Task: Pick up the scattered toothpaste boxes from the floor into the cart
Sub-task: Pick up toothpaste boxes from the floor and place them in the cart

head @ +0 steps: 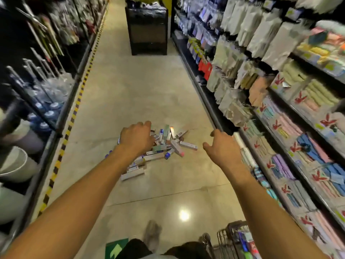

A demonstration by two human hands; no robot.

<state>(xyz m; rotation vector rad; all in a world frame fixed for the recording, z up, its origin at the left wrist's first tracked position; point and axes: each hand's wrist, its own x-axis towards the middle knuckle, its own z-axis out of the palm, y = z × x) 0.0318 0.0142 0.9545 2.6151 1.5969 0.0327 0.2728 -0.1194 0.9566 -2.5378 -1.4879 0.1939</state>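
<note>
A heap of toothpaste boxes [176, 147] lies jumbled on the pale shop floor [141, 86], in the middle of an aisle. My left grip [137, 138] hangs over the near left part of the heap, the back of the hand toward me. Its fingers curl downward out of sight, so I cannot tell whether it holds a box. My right grip [223, 146] is in the air to the right of the heap and clear of it, fingers loosely bent and apart, thumb out, holding nothing. The wire cart [233, 238] stands nearer to me than the heap and to its right, with blurred coloured packs inside. Right of the heap run shelves of folded cloths [298, 131]. Left of it is a dark shelf unit [46, 109] edged with yellow-and-black tape [72, 116]. Beyond it stands a dark display stand [147, 30].
</note>
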